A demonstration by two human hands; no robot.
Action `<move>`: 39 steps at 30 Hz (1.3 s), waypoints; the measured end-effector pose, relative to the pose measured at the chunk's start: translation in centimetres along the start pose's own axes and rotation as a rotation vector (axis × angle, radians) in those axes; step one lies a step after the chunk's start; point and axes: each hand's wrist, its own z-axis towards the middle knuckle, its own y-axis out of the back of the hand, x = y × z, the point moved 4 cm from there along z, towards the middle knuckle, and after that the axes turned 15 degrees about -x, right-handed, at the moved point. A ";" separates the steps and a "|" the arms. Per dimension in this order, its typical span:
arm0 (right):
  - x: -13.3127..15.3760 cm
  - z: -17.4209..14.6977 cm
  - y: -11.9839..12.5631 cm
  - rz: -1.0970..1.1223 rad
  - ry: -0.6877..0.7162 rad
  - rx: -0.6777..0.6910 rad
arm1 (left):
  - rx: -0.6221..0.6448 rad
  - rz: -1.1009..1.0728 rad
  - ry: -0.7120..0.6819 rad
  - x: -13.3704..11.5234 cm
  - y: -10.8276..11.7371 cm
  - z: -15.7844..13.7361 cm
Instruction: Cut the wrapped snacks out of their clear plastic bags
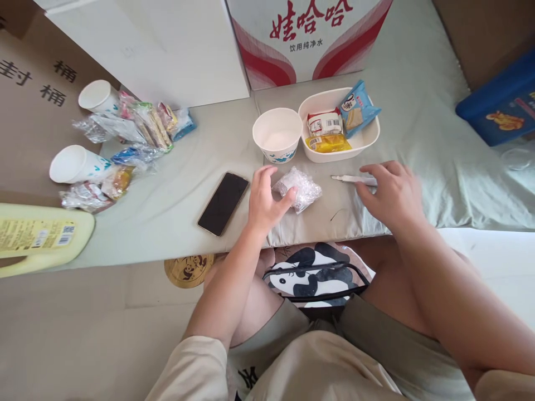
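A crumpled clear plastic bundle (301,188) lies near the table's front edge. My left hand (267,200) is at its left side, thumb and fingers apart, with the thumb tip at the plastic. My right hand (393,192) is over the right end of a slim white pen-like tool (355,179) with a narrow tip. Its thumb and index finger are on either side of the tool, apart. Behind the bundle stands a white paper cup (278,133). Next to it, a white oval tub (368,146) holds a blue snack packet (357,108), a red-and-white packet (325,121) and a yellow packet (329,143).
A black phone (223,203) lies left of my left hand. Further left are two paper cups (69,164) among several wrapped snacks (150,125). A yellow jug (45,236) is at the left edge. Boxes (309,50) line the back; a blue container (501,106) stands right.
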 end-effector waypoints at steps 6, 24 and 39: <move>2.9 -1.2 -0.8 0.310 0.129 0.135 | 0.148 -0.062 -0.156 -1.2 -0.4 -0.3; 4.8 -1.7 -1.2 0.519 0.110 0.114 | 0.097 -0.768 0.872 0.3 -1.1 -0.1; 3.4 -0.7 0.0 0.534 -0.064 -0.012 | -0.039 -0.493 0.674 2.5 0.2 0.7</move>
